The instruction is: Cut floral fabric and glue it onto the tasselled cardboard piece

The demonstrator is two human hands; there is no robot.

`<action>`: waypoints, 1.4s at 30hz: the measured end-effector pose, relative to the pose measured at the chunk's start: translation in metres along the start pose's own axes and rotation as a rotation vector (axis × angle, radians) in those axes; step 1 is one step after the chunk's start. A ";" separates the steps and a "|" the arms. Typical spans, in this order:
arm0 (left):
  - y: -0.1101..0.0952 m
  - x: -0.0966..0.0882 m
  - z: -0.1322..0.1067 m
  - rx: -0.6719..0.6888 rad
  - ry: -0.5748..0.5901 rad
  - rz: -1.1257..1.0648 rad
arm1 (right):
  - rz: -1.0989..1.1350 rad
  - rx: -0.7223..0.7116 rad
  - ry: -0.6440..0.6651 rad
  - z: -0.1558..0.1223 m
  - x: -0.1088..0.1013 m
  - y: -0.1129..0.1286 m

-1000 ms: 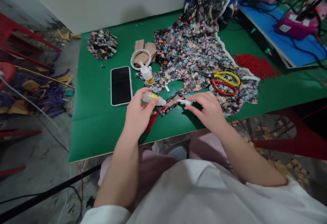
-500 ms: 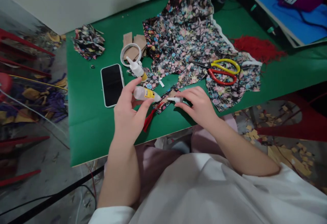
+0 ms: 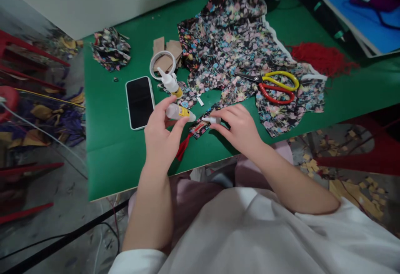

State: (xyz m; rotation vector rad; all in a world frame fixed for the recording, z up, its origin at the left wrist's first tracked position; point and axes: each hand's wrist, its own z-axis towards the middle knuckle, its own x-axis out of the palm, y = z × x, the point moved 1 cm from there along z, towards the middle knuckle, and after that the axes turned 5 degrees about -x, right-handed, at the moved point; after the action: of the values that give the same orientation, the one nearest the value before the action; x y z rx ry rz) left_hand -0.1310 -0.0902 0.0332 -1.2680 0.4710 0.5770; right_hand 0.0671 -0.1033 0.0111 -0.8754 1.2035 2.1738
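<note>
My left hand (image 3: 164,134) is closed around a small glue bottle (image 3: 178,112) with a yellow label, tilted so its nozzle end points right. My right hand (image 3: 237,126) pinches a white pointed cap (image 3: 212,120) between thumb and fingers, a short gap away from the bottle's tip. Beneath both lies a narrow strip of floral fabric (image 3: 199,131) with brown card on it. A red tassel (image 3: 183,148) hangs off the strip's lower left end. Another glue bottle (image 3: 170,83) with a white nozzle leans behind my left hand.
On the green table (image 3: 109,161) lie a phone (image 3: 140,103), a tape roll (image 3: 151,66), brown card pieces (image 3: 175,48) and crumpled floral fabric (image 3: 111,49). Scissors (image 3: 278,86) rest on a large floral cloth (image 3: 231,45). Red threads (image 3: 320,58) lie at the right.
The right hand and the cap have shifted slightly left, nearer the bottle's tip. Both hands keep their hold, and the whole view has shifted a little.
</note>
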 end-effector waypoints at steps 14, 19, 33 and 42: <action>-0.001 -0.006 -0.003 -0.020 0.012 -0.003 | 0.015 0.002 0.000 -0.002 0.004 0.002; -0.006 -0.004 -0.003 -0.007 0.032 0.025 | 0.026 0.009 0.016 -0.002 0.003 0.005; -0.002 -0.009 -0.002 -0.028 0.030 -0.013 | 0.042 -0.019 -0.005 0.000 0.006 0.006; 0.000 -0.010 -0.004 -0.043 0.020 0.070 | 0.027 -0.012 0.016 -0.001 0.006 0.010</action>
State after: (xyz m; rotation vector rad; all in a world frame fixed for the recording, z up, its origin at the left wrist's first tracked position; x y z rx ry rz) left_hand -0.1385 -0.0952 0.0381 -1.3034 0.5238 0.6364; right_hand 0.0567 -0.1080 0.0119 -0.8881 1.2175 2.2012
